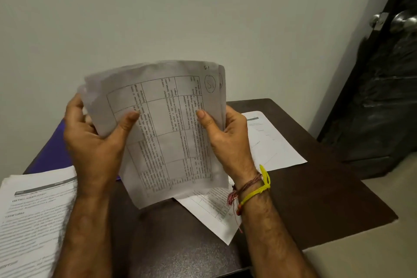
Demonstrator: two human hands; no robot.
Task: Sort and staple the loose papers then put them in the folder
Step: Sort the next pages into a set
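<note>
Hands, left [97, 140] and right [228, 135], grip the raised paper sheaf [167, 133], thumbs on front.

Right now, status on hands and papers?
Left hand and right hand both grip the sheaf of papers, held up over the table. Purple folder lies behind the left hand. No stapler in view.

**A dark brown table with papers and a folder on it**

In front of you is a dark brown table [304, 198]. On it lie a printed stack [33, 221] at near left, a purple folder [54, 153] behind that, a table-printed sheet [214, 214] in the middle, and a white sheet [270, 142] at far right.
</note>
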